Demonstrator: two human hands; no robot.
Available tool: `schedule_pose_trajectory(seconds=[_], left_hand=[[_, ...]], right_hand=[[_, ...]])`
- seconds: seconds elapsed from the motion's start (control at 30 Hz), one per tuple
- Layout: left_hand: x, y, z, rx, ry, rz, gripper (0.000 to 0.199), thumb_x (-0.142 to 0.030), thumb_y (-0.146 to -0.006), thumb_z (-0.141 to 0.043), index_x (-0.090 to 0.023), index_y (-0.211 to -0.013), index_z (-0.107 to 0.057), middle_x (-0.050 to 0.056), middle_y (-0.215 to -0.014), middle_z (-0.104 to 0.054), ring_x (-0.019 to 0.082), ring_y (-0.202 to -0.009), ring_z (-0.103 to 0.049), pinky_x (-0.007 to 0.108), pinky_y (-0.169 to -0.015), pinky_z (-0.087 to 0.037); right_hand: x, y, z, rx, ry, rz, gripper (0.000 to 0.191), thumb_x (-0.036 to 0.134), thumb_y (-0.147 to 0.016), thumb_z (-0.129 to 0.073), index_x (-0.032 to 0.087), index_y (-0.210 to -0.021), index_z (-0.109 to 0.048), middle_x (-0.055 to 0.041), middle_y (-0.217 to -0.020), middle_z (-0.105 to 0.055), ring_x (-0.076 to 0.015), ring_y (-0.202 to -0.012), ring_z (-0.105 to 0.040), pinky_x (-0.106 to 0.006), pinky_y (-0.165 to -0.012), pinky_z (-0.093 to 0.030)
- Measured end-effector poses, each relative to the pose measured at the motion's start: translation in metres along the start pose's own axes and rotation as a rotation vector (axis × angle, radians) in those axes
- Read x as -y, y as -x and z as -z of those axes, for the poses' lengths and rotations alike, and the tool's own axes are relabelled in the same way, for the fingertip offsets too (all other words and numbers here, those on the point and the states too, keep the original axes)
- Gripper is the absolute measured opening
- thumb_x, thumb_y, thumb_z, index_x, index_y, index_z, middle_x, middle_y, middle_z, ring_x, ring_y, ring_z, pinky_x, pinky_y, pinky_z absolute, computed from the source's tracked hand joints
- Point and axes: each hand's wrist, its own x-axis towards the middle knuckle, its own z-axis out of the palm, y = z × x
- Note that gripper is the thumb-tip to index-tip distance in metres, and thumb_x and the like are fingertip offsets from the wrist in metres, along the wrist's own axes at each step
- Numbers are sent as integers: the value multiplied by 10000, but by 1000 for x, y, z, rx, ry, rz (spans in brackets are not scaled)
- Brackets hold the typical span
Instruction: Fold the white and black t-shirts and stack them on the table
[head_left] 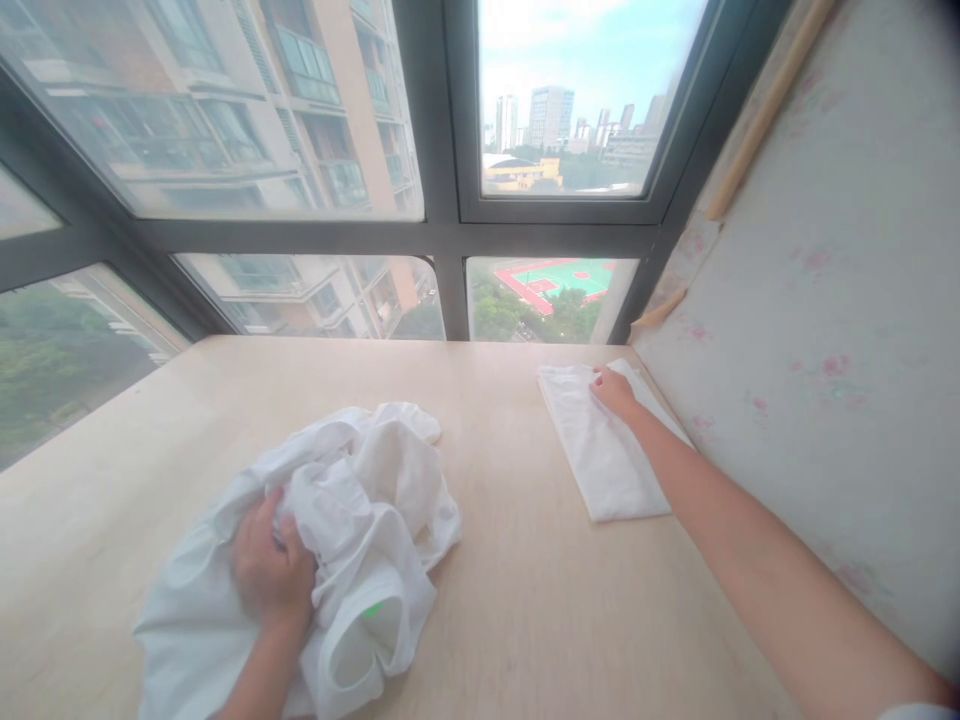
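A crumpled heap of white clothing [375,500] lies at the left front of the wooden surface, with a round collar-like opening and a small green patch inside it. My left hand [274,560] is closed on the heap's cloth, its fingers curled into the folds and partly hidden, slightly blurred. To the right, a flat folded white garment [592,450] lies near the wall. At its far end my right hand [613,390] is closed, with fingers and thumb pinched at the fabric. My forearm covers part of that garment's right side.
The pale wooden surface [502,580] reaches back to dark-framed windows [442,240]. A wall with flowered paper [810,400] rises on the right, its paper peeling near a wooden strip [765,110]. Buildings and a sports court show outside.
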Motion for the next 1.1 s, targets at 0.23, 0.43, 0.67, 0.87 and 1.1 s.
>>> schedule_pose_trajectory(seconds=[0.23,0.43,0.67,0.87,1.1], left_hand=[[3,2,0,8,5,-12,471,-343,-936,-376,-113,-1273,-611,195,-1249,-635,364,-1236,-561,578,-1049,-431],[4,5,1,-8,21,-27,451,-310,-941,-400,-159,-1316,-598,173,-1278,-629,364,-1251,-554,584,-1053,-430],[1,7,-2,-20,-1,0,466,-332,-946,-380,-120,-1295,-604,198,-1273,-625,367,-1251,-552,581,-1053,-427],[-5,4,-1,-34,32,81,450,-328,-909,-410,-137,-1252,-628,175,-1247,-643,336,-1250,-557,549,-1073,-417],[-10,2,2,-18,56,108,519,-401,-921,-373,-93,-1246,-634,213,-1262,-628,340,-1255,-540,530,-1084,-388]], right_hand=[[17,-53,-15,66,-39,-12,676,167,-788,-564,148,-1453,-450,-142,-1254,-645,-240,-1122,-606,-287,-929,-435],[15,-63,-19,33,-93,-95,330,145,-757,-562,111,-1058,-691,-146,-1019,-718,-261,-1064,-628,-334,-946,-440],[10,-18,-19,-77,-400,-184,208,285,-887,-514,133,-996,-603,-96,-831,-720,-158,-675,-671,-271,-667,-543],[13,40,33,-213,-630,-137,110,263,-814,-585,176,-761,-542,-28,-703,-649,-157,-715,-686,-234,-631,-555],[70,104,204,-470,-1035,163,110,185,-717,-660,167,-695,-553,37,-564,-529,-62,-523,-524,-170,-497,-435]])
